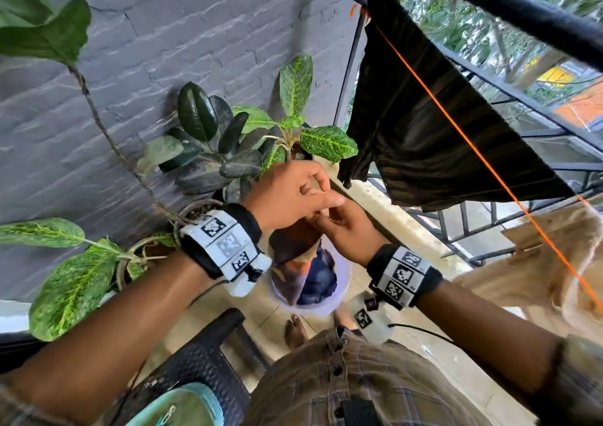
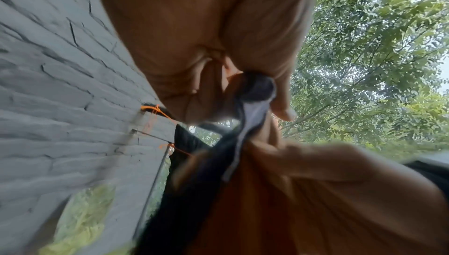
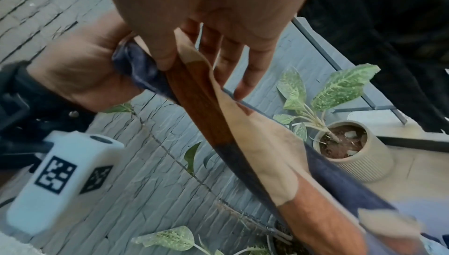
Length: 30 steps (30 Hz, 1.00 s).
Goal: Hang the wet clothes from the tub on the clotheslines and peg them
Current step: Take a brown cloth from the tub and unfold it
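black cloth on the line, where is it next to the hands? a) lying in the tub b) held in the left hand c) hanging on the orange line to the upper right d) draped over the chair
c: in the head view the black cloth hangs from the orange line, above and to the right of both hands, which hold a patterned cloth over the tub.

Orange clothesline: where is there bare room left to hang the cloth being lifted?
Little room. On the orange line, the black garment covers the far stretch and the beige garment the near one; only a short bare bit shows between them. Both the left hand and right hand grip the patterned cloth.
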Each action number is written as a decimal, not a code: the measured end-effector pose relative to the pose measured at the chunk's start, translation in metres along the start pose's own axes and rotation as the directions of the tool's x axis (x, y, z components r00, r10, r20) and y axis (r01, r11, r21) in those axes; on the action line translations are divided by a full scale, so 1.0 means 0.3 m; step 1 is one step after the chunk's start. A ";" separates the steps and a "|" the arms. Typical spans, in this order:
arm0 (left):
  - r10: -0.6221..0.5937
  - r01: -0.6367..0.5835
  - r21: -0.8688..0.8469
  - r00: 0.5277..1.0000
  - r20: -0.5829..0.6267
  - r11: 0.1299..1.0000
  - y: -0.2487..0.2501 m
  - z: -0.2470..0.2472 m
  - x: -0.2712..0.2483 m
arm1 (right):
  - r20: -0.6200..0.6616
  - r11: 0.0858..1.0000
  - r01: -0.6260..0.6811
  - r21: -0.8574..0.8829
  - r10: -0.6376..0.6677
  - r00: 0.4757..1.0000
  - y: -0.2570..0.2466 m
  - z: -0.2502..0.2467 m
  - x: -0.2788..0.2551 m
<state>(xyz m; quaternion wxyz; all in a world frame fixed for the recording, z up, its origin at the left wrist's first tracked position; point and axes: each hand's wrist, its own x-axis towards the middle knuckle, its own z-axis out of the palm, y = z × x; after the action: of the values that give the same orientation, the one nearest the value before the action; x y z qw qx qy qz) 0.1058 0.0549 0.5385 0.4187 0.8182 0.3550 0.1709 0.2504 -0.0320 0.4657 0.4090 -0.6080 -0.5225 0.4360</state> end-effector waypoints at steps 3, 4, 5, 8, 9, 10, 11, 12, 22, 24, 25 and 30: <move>-0.017 -0.010 0.174 0.988 0.152 0.985 -0.013 -0.094 -0.006 | 0.090 0.977 -0.035 0.210 0.017 0.996 -0.021 -0.021 -0.017; -0.028 -0.030 0.283 0.980 0.199 0.959 -0.017 -0.113 -0.010 | 0.122 0.972 -0.038 0.230 0.009 0.993 -0.023 -0.031 -0.021; -0.032 -0.063 0.371 0.969 0.244 0.927 -0.020 -0.122 -0.016 | 0.150 0.971 -0.032 0.239 -0.004 0.989 -0.032 -0.040 -0.025; 0.033 -0.186 0.426 0.940 0.340 0.885 -0.047 -0.104 -0.034 | 0.181 0.954 -0.057 0.293 0.003 0.983 -0.073 -0.062 -0.034; 0.066 -0.207 0.399 0.938 0.340 0.893 -0.056 -0.099 -0.038 | 0.196 0.954 -0.071 0.291 0.013 0.981 -0.090 -0.073 -0.038; 0.090 -0.207 0.344 0.941 0.326 0.916 -0.060 -0.096 -0.038 | 0.221 0.962 -0.073 0.263 0.014 0.975 -0.104 -0.089 -0.039; 0.108 -0.189 0.261 0.949 0.295 0.947 -0.064 -0.093 -0.034 | 0.238 0.979 -0.056 0.194 0.008 0.971 -0.116 -0.110 -0.039; 0.118 -0.159 0.157 0.963 0.244 0.975 -0.065 -0.087 -0.028 | 0.248 0.995 -0.021 0.095 -0.003 0.969 -0.123 -0.134 -0.036; 0.222 -0.243 -0.175 0.966 -0.133 0.954 0.125 0.056 0.060 | 0.022 0.969 0.162 -0.185 -0.160 0.987 -0.108 -0.338 -0.082; 0.269 -0.280 -0.138 0.959 -0.092 0.950 0.171 0.079 0.068 | 0.009 0.982 0.153 -0.108 -0.153 0.988 -0.071 -0.362 -0.118; 0.293 -0.299 -0.097 0.954 -0.067 0.949 0.196 0.088 0.070 | 0.020 0.987 0.141 -0.073 -0.140 0.990 -0.049 -0.369 -0.140; 0.359 -0.363 0.059 0.931 0.063 0.930 0.355 0.135 0.069 | -0.172 0.951 0.052 -0.304 -0.108 0.979 0.087 -0.381 -0.234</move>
<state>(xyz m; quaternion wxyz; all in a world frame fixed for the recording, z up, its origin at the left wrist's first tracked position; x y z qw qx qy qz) 0.1899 0.0047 0.6001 0.3602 0.8878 0.1934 0.2113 0.3619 -0.1095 0.4805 0.3772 -0.6792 -0.5659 0.2761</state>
